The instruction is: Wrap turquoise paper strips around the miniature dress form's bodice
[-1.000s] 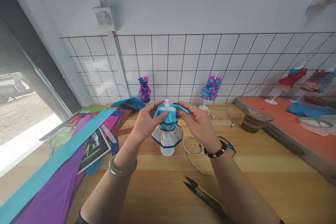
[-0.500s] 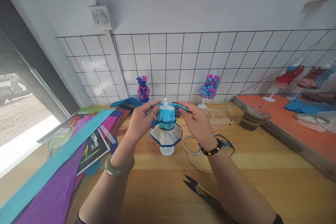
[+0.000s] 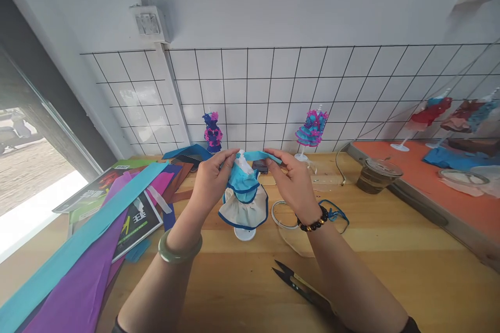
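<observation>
A miniature dress form (image 3: 245, 233) on a white round base stands in front of me, tilted to the left at its top. It wears a small dress (image 3: 242, 208) with a blue top, a cream skirt and dark blue edging. Behind its neck runs a light blue strip (image 3: 254, 155), held between both hands. My left hand (image 3: 213, 177) pinches the strip's left end beside the form's neck. At the other end, my right hand (image 3: 292, 179) grips the strip between thumb and fingers. Part of the strip is hidden by the fingers.
Thread snips (image 3: 300, 286) lie near the front. A white ring (image 3: 284, 215) and blue cord (image 3: 335, 212) rest right of the form. Coloured strips (image 3: 89, 239) cover magazines (image 3: 136, 226) at left. Two dressed forms (image 3: 213, 132) stand by the tiled wall, and a brown cup (image 3: 378, 174) at right.
The dress form has tipped left at the top, and its base has shifted slightly left and nearer. The strip now stretches more openly behind the neck. Both hands keep their hold.
</observation>
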The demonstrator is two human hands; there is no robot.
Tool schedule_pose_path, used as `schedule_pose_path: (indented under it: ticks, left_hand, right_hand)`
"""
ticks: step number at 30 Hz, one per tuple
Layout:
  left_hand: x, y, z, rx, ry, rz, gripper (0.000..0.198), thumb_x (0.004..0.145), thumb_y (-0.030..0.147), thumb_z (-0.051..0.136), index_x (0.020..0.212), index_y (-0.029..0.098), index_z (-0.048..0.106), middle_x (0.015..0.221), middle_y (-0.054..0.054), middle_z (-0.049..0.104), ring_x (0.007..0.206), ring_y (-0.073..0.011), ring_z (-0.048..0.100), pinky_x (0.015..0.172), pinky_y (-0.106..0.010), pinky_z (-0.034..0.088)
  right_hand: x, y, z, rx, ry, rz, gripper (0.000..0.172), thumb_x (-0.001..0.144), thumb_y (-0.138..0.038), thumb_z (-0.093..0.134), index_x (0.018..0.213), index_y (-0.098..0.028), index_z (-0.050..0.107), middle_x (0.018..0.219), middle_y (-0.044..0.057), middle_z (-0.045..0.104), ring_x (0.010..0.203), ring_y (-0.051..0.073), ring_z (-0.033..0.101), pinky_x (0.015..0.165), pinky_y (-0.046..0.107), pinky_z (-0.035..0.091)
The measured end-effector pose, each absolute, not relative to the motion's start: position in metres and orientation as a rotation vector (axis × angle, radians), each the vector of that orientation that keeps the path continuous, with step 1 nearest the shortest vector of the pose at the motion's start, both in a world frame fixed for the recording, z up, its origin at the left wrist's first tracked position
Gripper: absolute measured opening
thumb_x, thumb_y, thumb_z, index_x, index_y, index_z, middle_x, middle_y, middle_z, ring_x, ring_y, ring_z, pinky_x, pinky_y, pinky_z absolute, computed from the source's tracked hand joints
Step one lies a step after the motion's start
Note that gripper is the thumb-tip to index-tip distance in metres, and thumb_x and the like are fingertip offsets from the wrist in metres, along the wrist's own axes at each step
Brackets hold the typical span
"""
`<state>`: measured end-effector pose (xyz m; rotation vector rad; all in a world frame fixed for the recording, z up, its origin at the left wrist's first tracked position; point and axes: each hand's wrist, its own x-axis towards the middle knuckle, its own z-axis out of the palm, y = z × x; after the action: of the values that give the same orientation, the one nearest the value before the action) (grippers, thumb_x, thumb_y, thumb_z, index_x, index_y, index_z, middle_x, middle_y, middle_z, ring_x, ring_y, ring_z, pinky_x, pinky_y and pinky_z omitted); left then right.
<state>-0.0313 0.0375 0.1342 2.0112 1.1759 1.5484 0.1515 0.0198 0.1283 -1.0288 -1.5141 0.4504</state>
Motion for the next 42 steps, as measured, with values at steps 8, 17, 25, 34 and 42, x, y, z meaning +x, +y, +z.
schedule_pose_path:
  ticks: [8, 17, 25, 34, 42]
  left_hand:
    - [-0.026, 0.031, 0.136, 2.090, 1.175, 1.536, 0.031, 0.091, 0.033, 0.049, 0.113, 0.021, 0.067, 0.111, -0.004, 0.071, 0.102, -0.0214, 0.064, 0.086, -0.028, 0.048]
    - [-0.032, 0.030, 0.139, 1.971, 1.192, 1.632, 0.038, 0.092, 0.039, 0.047, 0.123, 0.020, 0.059, 0.103, -0.007, 0.073, 0.084, -0.0184, 0.071, 0.074, -0.028, 0.055]
    - [-0.033, 0.020, 0.147, 2.094, 1.189, 1.833, 0.031, 0.091, 0.030, 0.052, 0.121, 0.022, 0.060, 0.112, -0.005, 0.071, 0.101, -0.0183, 0.067, 0.091, -0.032, 0.053]
    - [-0.037, 0.017, 0.151, 2.260, 1.103, 2.187, 0.028, 0.085, 0.011, 0.059, 0.107, 0.025, 0.068, 0.104, -0.001, 0.073, 0.099, -0.0174, 0.068, 0.089, -0.033, 0.056]
    - [-0.043, 0.021, 0.153, 2.308, 0.865, 2.404, 0.019, 0.078, 0.002, 0.062, 0.079, 0.021, 0.066, 0.103, -0.002, 0.073, 0.109, -0.0231, 0.064, 0.092, -0.045, 0.052]
  right_hand:
    - [0.141, -0.001, 0.138, -0.954, -1.593, 0.248, 0.030, 0.081, -0.037, 0.065, 0.107, -0.024, 0.058, 0.127, 0.009, 0.055, 0.119, 0.024, 0.051, 0.092, 0.041, 0.048]
    - [0.142, -0.001, 0.139, -0.925, -1.699, 0.301, 0.029, 0.090, -0.035, 0.054, 0.114, -0.021, 0.062, 0.125, 0.010, 0.058, 0.116, 0.023, 0.055, 0.094, 0.040, 0.049]
    - [0.146, -0.003, 0.140, -0.821, -1.880, 0.156, 0.042, 0.096, -0.026, 0.042, 0.137, -0.021, 0.045, 0.144, 0.008, 0.044, 0.135, 0.020, 0.037, 0.111, 0.041, 0.035]
    - [0.147, -0.013, 0.150, -0.624, -1.909, -0.008, 0.040, 0.091, -0.010, 0.045, 0.129, -0.019, 0.054, 0.139, 0.011, 0.050, 0.130, 0.023, 0.044, 0.105, 0.044, 0.041]
    - [0.147, -0.024, 0.149, -0.496, -1.735, -0.049, 0.050, 0.081, 0.004, 0.053, 0.120, -0.026, 0.057, 0.101, 0.002, 0.072, 0.089, 0.016, 0.069, 0.074, 0.032, 0.058]
